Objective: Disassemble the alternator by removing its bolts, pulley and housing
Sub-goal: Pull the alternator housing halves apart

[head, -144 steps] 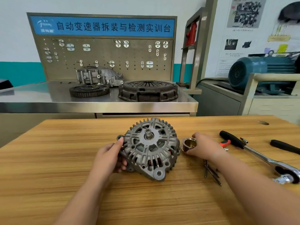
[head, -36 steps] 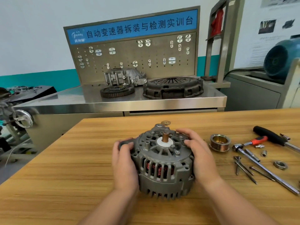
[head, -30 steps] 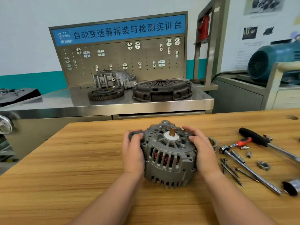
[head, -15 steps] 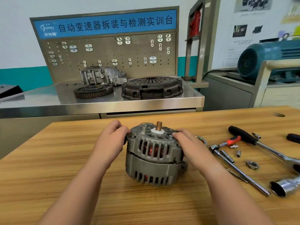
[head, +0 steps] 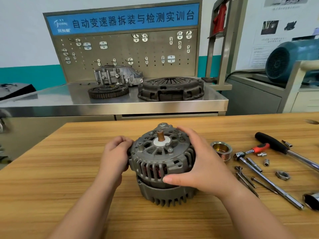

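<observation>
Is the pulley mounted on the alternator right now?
No, the pulley lies by itself on the wooden table, to the right of the alternator and apart from it.

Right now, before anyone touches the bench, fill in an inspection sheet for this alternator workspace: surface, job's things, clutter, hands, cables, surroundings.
Surface: wooden table, carrying the alternator and the tools.
Job's things: alternator stands on end, copper-coloured shaft up; pulley lies off, to its right; long bolts and a nut lie loose further right.
Clutter: ratchet wrench, red-handled tool, extension bar, all right of the pulley.
Hands: left hand grips the alternator's left rim; right hand grips its right side, thumb on the front.
Cables: one black cable by the motor behind.
Surroundings: steel bench with pegboard, clutch cover, gear ring.
</observation>
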